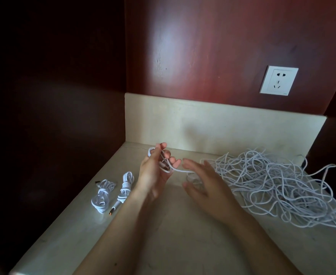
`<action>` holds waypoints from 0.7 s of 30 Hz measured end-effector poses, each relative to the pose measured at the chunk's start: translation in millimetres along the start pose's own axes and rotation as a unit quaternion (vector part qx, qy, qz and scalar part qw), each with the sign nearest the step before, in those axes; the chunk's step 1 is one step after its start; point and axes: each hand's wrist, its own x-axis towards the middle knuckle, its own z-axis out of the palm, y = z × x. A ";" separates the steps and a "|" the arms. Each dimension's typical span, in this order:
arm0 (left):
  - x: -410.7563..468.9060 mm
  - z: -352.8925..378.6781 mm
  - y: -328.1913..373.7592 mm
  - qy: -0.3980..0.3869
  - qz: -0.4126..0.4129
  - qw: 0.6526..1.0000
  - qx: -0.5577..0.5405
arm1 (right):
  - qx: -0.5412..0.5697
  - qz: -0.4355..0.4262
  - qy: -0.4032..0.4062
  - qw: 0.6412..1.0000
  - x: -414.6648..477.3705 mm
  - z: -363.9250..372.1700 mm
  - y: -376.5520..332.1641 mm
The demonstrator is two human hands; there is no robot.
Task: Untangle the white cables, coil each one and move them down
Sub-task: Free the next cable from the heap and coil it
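The left hand [153, 175] is raised over the middle of the counter [163, 235], palm turned inward, its fingers curled around several turns of a white cable [180, 171]. One small loop sticks out on the hand's far-left side, and other strands cross the palm between the fingertips and the thumb. From this grip a single strand runs right, towards the right hand [204, 183].

That hand hovers just right of the left one, fingers straight and spread apart, clamped on nothing. It is blurred, and a faint loop of cable shows under its fingers; whether the hand touches the strand cannot be told.

Further right, the strand leads into the tangled pile [272, 181], a wide heap of loose white cable covering the right part of the counter, with loops trailing over its right edge.

Left of the left forearm, two finished bundles lie side by side on the counter, near each other but apart. The outer coil [102, 197] is nearest the left edge. The inner coil [124, 187] is beside it, wrapped around its middle, with an orange-tipped plug [111, 212] at its near end.

Behind the counter rises a pale backsplash [202, 124]. Above it is a red-brown wooden wall [202, 46] with a white wall socket [278, 80] at the right.
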 end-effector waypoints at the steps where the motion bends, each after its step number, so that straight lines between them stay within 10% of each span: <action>1: -0.6 0.6 0.2 -0.007 -0.011 1.000 -0.009 | -0.013 0.008 -0.007 1.000 -0.9 4.1 0.0; 9: 10.3 -10.5 12.6 0.113 0.137 0.982 -0.059 | -0.028 0.006 -0.096 0.995 0.4 5.0 7.3; 15: 19.6 -23.8 6.1 0.255 0.244 0.927 0.128 | -0.050 -0.064 -0.023 0.996 3.9 -5.8 2.8; 21: 11.2 -14.5 -10.8 0.097 -0.006 0.911 0.400 | -0.006 -0.081 0.028 0.996 1.6 -10.5 -9.7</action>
